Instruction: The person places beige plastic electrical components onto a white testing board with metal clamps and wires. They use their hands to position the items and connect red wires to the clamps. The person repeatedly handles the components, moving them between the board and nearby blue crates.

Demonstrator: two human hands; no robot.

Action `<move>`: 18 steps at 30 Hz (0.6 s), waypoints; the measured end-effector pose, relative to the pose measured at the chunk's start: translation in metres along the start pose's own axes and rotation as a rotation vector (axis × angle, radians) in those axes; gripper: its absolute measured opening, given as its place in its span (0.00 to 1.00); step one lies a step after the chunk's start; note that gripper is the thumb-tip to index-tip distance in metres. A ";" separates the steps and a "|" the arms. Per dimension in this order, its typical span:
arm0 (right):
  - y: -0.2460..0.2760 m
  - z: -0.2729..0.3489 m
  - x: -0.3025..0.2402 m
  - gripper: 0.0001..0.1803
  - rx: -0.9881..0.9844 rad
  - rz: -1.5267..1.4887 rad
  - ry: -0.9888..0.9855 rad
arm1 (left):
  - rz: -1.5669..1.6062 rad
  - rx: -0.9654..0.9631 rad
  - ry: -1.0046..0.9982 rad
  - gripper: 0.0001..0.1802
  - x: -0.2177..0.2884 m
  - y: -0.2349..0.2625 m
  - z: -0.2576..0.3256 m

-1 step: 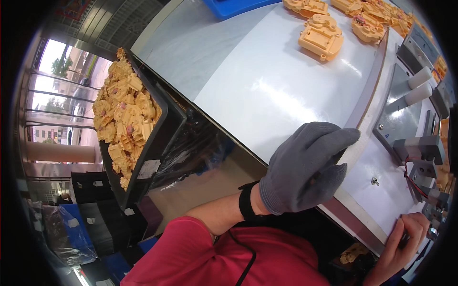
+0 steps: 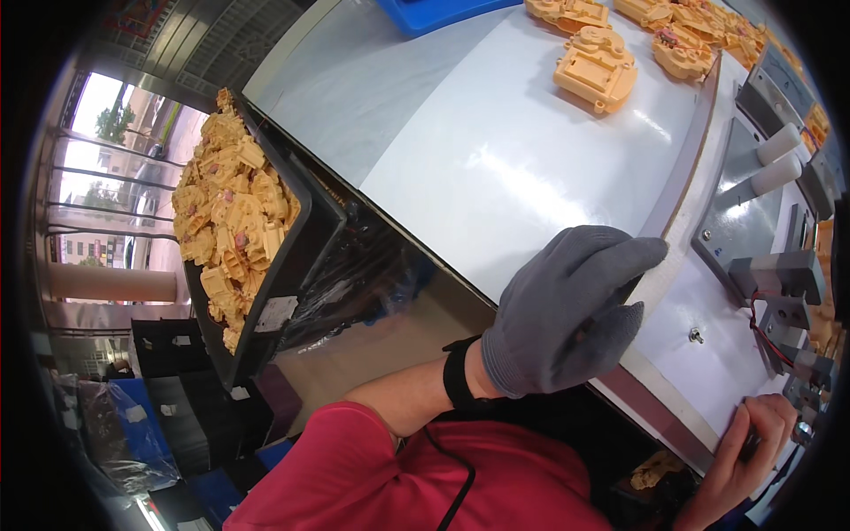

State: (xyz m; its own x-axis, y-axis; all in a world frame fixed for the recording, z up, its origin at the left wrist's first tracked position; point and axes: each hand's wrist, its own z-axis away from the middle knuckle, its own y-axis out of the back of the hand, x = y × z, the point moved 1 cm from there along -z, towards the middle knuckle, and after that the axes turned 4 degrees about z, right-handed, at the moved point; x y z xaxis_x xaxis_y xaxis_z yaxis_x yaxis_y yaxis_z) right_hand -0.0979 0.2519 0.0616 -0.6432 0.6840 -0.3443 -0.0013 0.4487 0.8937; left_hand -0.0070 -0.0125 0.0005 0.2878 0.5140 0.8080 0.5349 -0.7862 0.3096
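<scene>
Left hand: the left hand [image 2: 567,314] wears a grey knit glove, with a black band at the wrist; its fingers lie close together and bent, palm down on the near edge of the white table [image 2: 496,168], gripping nothing that shows.
Right hand: the right hand [image 2: 744,451] is bare, low at the picture's rim, its fingers curled around a small dark thing; what that is, I cannot tell.
Nearest part: an orange moulded plastic part [image 2: 595,69], flat and blocky with small tabs, lies alone on the white table.
Its place: well apart from the gloved hand, up the table beyond the fingertips.
More parts: further orange parts [image 2: 682,26] lie behind it.
Tray: a black tray [image 2: 292,265], tilted and heaped with the same orange parts, stands left of the table.
</scene>
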 end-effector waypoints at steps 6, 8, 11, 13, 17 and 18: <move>-0.002 0.002 -0.007 0.05 0.046 -0.030 -0.041 | -0.009 0.002 0.008 0.22 0.004 0.003 0.002; 0.002 0.003 -0.007 0.06 0.045 -0.002 -0.055 | 0.002 0.002 0.004 0.22 0.006 0.002 -0.001; 0.004 0.000 -0.009 0.06 0.023 -0.027 -0.023 | 0.019 0.062 -0.074 0.27 0.002 0.002 -0.005; -0.001 -0.007 -0.021 0.08 0.128 -0.034 -0.076 | 0.036 0.057 -0.030 0.28 -0.002 -0.002 -0.002; -0.006 -0.012 -0.021 0.11 0.159 -0.109 -0.039 | 0.036 0.047 0.055 0.22 0.001 0.005 0.005; -0.006 -0.012 -0.020 0.12 0.153 -0.136 -0.035 | 0.034 0.065 0.072 0.23 0.002 0.002 0.003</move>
State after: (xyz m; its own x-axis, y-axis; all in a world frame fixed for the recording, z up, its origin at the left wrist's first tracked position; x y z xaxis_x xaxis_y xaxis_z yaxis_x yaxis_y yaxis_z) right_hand -0.0949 0.2289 0.0669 -0.6182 0.6295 -0.4707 0.0322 0.6186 0.7850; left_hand -0.0027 -0.0116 0.0010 0.2502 0.4592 0.8524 0.5765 -0.7779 0.2499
